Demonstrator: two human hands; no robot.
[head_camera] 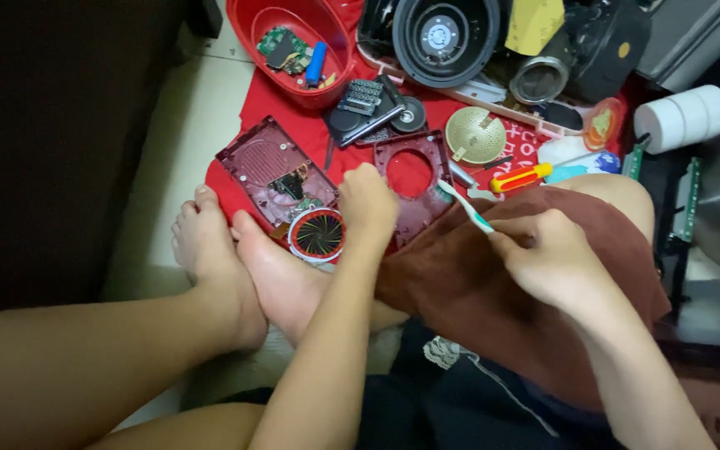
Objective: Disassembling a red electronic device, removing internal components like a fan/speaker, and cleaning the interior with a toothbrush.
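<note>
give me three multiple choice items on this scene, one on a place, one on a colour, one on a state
1. Where is the green circuit board?
A. in the red tub
B. on the brown cloth
C. under the screwdriver

2. What colour is the screwdriver handle?
A. blue and white
B. yellow and red
C. black

3. What is the right hand doing?
A. resting empty
B. gripping a toothbrush
C. holding a paper roll

Key:
1 A: the green circuit board lies inside the red tub.
2 B: the screwdriver has a yellow and red handle.
3 B: the right hand is closed on the toothbrush.
</note>
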